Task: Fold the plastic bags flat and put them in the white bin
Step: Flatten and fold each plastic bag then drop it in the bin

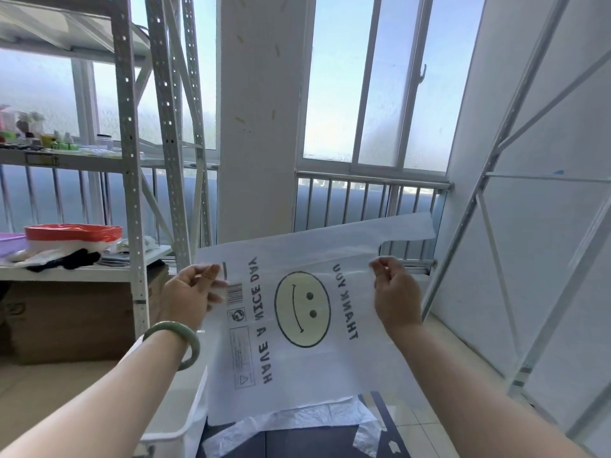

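Note:
A translucent white plastic bag (297, 365) with a yellow smiley face and the words "THANK YOU" and "HAVE A NICE DAY" hangs spread out sideways in front of me. My left hand (191, 292) pinches its left edge near the barcode, and a green bangle sits on that wrist. My right hand (393, 292) pinches the bag's right edge near a handle loop. Below it, at the bottom left, the rim of the white bin (165, 421) shows, mostly hidden by the bag. More white plastic bags (297, 424) lie crumpled on a dark surface beneath.
A metal shelf rack (132, 180) stands to the left with a red-and-white stack (74, 234) and cardboard boxes (69, 322) under it. A white pillar (261, 127), windows and a railing are ahead. White panels with metal braces (535, 193) close off the right side.

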A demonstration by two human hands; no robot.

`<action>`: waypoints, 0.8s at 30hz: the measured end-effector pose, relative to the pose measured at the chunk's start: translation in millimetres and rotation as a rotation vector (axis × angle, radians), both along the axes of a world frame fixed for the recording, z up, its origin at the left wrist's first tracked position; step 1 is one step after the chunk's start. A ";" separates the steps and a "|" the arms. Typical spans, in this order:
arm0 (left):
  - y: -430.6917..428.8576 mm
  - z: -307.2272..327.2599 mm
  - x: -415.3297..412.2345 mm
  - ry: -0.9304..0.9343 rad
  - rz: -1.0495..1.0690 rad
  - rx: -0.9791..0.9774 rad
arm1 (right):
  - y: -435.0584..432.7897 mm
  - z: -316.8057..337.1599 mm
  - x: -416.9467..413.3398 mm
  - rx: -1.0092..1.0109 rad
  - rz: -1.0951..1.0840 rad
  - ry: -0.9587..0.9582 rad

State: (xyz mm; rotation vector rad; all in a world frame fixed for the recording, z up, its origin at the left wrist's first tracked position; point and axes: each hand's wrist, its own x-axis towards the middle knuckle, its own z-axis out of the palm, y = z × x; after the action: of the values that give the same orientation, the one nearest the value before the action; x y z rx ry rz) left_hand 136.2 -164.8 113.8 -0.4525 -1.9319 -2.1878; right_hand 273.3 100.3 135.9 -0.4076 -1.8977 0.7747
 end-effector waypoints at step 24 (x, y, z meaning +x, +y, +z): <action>27.4 18.4 18.4 -0.124 -0.610 -0.172 | 16.8 22.3 20.0 0.249 -0.167 0.254</action>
State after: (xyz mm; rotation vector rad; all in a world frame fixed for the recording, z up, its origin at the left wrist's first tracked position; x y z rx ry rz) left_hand 154.6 -137.4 132.2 -1.0821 -2.2877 -2.4368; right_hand 293.3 117.1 158.2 -0.2921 -1.6719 0.4497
